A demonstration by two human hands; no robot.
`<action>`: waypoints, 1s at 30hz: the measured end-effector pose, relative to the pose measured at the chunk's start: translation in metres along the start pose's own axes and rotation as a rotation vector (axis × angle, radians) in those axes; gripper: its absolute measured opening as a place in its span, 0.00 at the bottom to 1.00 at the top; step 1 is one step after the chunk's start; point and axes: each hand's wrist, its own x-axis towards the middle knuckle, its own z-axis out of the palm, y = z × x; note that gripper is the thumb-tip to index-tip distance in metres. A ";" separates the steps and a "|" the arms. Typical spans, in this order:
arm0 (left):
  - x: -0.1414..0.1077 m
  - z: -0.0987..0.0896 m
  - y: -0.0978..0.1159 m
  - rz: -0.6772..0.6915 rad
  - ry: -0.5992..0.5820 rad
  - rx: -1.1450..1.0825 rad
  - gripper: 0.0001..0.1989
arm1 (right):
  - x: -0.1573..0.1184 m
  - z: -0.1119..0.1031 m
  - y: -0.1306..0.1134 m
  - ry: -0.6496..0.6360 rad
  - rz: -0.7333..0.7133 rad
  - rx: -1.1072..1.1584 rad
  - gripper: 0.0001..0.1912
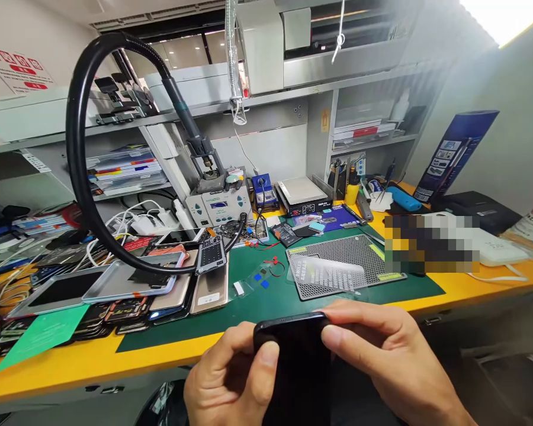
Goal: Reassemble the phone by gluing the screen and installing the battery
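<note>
A black smartphone [297,367] with a dark screen is held just in front of the bench's near edge, its top edge facing away from me. My left hand [235,373] grips its upper left corner, thumb on the front and fingers behind. At the upper right corner, my right hand [377,349] pinches the phone between thumb and index finger. The phone's lower part runs out of the frame at the bottom. Beyond it lies a perforated grey mat [368,254] with a clear printed plastic film [324,273] on top.
A green work mat [266,319] covers part of the yellow bench. Stacked phones and phone parts [137,278] crowd the left side. A rework station [220,204] with a thick looping black hose [73,130] stands behind. A white-topped hot plate [302,194] sits at the back.
</note>
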 end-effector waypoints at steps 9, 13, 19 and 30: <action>0.005 0.006 0.018 -0.210 -0.143 0.018 0.19 | 0.009 -0.004 0.010 0.018 0.116 0.029 0.10; 0.007 0.008 0.020 -0.296 -0.169 -0.028 0.20 | 0.014 -0.008 0.007 -0.032 0.209 -0.008 0.14; 0.008 0.008 0.022 -0.357 -0.184 -0.041 0.21 | 0.019 -0.009 0.003 -0.060 0.236 0.043 0.14; 0.006 0.012 0.030 -0.418 -0.169 0.005 0.22 | 0.018 -0.008 0.005 -0.073 0.263 0.038 0.14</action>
